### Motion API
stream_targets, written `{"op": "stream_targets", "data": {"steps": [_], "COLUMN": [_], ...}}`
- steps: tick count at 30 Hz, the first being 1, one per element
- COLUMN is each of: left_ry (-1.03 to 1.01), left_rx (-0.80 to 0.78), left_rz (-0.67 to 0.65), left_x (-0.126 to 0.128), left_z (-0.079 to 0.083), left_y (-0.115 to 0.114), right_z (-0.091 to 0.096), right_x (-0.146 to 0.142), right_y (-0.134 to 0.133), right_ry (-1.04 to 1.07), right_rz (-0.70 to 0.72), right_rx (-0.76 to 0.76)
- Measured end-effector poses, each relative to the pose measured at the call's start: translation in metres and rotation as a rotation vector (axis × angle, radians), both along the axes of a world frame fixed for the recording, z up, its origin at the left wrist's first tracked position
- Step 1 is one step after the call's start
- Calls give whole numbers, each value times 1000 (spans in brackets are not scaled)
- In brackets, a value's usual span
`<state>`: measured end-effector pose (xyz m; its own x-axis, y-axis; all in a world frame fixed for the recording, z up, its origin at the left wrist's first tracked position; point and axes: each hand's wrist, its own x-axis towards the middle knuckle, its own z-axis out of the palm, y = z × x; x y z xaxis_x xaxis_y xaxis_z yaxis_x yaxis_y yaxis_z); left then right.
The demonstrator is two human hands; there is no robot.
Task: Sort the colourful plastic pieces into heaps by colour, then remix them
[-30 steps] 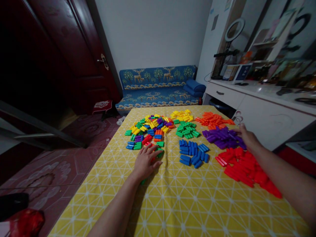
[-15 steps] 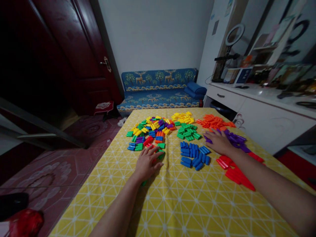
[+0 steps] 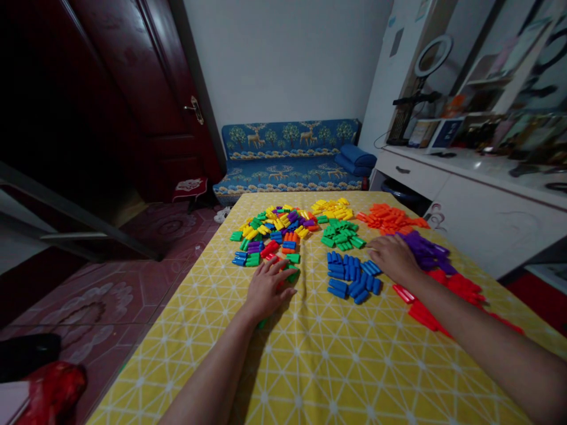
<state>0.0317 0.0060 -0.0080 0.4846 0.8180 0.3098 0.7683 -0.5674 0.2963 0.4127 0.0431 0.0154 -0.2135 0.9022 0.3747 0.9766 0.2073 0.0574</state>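
Note:
A yellow patterned tablecloth (image 3: 319,360) carries many small plastic blocks. A mixed-colour heap (image 3: 274,233) lies at the far left; sorted piles of yellow (image 3: 332,208), green (image 3: 342,234), orange (image 3: 390,217), blue (image 3: 352,276), purple (image 3: 425,248) and red (image 3: 447,295) blocks lie to its right. My left hand (image 3: 266,289) rests flat with fingers spread over a few blocks at the near edge of the mixed heap. My right hand (image 3: 392,260) lies palm down, fingers together, between the blue and purple piles, its fingertips at the blue pile's far right edge. What its fingers hold, if anything, is hidden.
A dark red door (image 3: 146,100) stands at the left. A blue patterned sofa (image 3: 287,153) sits beyond the table's far edge. A white cabinet (image 3: 478,195) with a ring light (image 3: 432,56) and clutter runs along the right. Red tiled floor (image 3: 110,295) lies left.
My right hand has swept left from the purple pile's far side to the gap beside the blue pile. My left hand has stayed at the mixed heap.

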Motion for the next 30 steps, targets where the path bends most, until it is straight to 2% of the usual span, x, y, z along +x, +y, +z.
{"op": "stream_targets", "data": {"steps": [3,5,9,15,19,22,25,30], "left_ry": [-11,-19,-26,-58,-126,-195,-219,-203], "left_rx": [-3,-9,-17,-16,-9,4,28,56], "left_rz": [0,4,8,9,13,34,111,197], "left_x": [0,1,1,1,0,0,-1,-2], "left_z": [0,2,5,3,3,2,0,-3], "left_y": [0,-1,-3,-3,-2,-2,-2,-4], "right_z": [-5,-12,-23,-6,-1,1,6,8], "right_x": [-35,-52,-67,-87,-122,-153,-178,-202], "right_y": [-13,-20,-31,-39,-31,-22,-16,-19], "right_ry": [252,325,305,300,278,257,260,258], "right_rz": [63,80,135,238,291,324,340,335], "right_rx": [-41,-90,-140,-127,-144,-251,-349,-362]}}
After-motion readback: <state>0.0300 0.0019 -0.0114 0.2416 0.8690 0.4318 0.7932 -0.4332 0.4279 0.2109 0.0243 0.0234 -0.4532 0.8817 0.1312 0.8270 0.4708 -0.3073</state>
